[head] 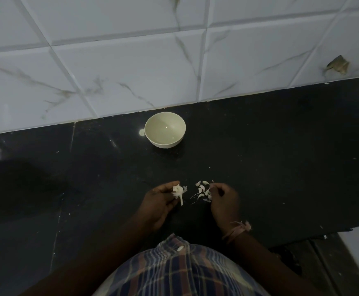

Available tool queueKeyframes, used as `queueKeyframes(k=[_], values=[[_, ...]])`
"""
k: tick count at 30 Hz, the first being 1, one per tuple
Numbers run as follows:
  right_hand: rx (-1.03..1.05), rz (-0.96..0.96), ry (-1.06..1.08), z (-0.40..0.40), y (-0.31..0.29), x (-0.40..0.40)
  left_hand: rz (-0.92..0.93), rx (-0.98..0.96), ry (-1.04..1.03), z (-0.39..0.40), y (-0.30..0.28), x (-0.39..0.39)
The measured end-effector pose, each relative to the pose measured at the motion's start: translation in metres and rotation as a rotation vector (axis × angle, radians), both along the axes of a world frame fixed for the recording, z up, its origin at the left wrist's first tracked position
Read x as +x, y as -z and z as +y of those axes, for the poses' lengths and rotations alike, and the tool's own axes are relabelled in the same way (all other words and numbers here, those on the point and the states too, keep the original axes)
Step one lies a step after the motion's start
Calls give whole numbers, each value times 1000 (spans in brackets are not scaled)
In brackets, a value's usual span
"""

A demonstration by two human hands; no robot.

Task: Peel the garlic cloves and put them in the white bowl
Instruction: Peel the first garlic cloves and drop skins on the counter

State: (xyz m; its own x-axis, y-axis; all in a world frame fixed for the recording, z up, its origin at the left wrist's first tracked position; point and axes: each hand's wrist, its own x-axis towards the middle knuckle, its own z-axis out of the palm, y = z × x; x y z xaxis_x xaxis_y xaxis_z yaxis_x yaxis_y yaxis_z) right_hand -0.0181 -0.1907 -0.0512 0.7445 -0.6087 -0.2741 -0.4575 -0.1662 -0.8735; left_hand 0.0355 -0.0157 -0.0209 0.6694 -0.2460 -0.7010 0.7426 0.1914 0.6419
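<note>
Countertop (270,146) of dark polished stone is bounded at the far side by a white tiled wall (131,60), and its right end is cut off near a pale object at the lower right edge; broad bare stretches of it are seen to the left of the hands and to the right of them. One white bowl (165,129) is stood close to the wall edge, well apart from the hands, and nothing is seen inside it. One garlic bulb remnant (179,191), with its stalk pointed downward, is pinched in the curled fingers of the left hand (161,201). A loose cluster of garlic cloves (203,190) is scattered on the stone between the two hands; roughly eight pieces may be counted, though the dim light makes cloves and skin scraps hard to separate. The right hand (224,201) is held just beside that cluster with its fingers curled inward, and whether a clove is pinched cannot be told. One thread band (236,229) is tied round the right wrist.
</note>
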Motion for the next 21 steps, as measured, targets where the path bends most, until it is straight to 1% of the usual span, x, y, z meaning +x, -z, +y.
queueKeyframes(k=[3,5,8,13,17,21], values=[[73,-29,-190,19,-15,-3,-13,-22,-2,1,-1,-3],[115,-53,-266,33,-22,-2,-21,-48,-9,3,-1,-6],[202,-90,-287,45,-30,0,-45,-84,-28,8,-2,-9],[307,-112,-273,51,-35,-1,-85,-82,-35,15,-2,-11],[339,-123,-275,51,-39,2,-134,-59,-19,19,-5,-13],[303,-114,-274,50,-42,6,-156,-74,-25,17,-7,-12]])
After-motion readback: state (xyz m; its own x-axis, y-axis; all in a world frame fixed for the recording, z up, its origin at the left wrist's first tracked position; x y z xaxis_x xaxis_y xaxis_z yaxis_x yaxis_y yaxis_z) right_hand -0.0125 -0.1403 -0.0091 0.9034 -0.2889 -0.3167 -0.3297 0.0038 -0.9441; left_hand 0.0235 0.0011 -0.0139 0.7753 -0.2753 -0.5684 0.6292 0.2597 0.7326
